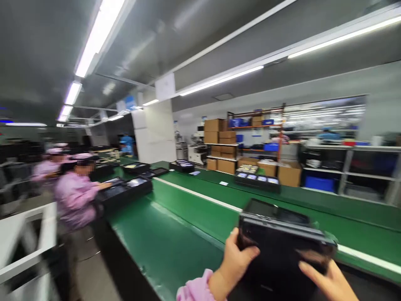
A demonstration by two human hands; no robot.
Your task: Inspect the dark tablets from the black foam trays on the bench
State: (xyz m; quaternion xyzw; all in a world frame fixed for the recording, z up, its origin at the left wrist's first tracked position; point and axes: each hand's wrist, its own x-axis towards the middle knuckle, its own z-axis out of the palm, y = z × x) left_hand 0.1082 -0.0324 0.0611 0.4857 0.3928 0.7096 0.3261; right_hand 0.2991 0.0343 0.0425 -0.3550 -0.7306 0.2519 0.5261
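Stack of black trays (pixel 282 240) was held at lower right, above the near edge of the green worktop (pixel 175 234), not set down. Left hand (pixel 234 261) clamped its left side, thumb on the front face. Right hand (pixel 330 279) had its fingers spread against the lower right corner. Top tray looked dark; contents couldn't be made out. Far tray (pixel 258 180) on the worktop held rows of small pale parts. A co-worker (pixel 75 196) in pink reached into other black trays (pixel 125 190). Cardboard boxes (pixel 219 136) sat closed on shelves, and a blue bin (pixel 318 183) was too blurred to read.
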